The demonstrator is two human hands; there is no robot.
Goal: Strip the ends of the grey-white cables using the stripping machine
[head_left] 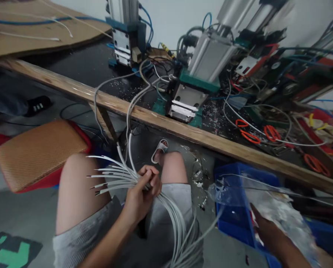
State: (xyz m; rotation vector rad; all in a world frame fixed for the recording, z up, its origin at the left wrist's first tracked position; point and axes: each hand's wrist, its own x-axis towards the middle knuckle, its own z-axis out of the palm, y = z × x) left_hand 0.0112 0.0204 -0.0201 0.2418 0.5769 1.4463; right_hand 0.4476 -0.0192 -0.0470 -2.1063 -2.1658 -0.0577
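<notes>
Workshop tabletop point(71, 67), wooden front edge point(183, 130) running across, presses point(205, 56) standing behind it. Below that edge, over the lap point(180, 193): bundle of grey cables point(174, 216), the left hand point(145, 184) closed round it near the stripped ends point(105, 176). Long axis slants from those ends, fanned leftward, down to the right. Right hand point(263, 227) well apart, at a blue bin point(235, 223) and clear plastic bag point(286, 212) (fingertips lost there; cannot tell whether they hold anything). Bag lies rightward of the bundle, right hand nearer. Red-handled scissors point(272, 134): tabletop's right part, near its front edge.
</notes>
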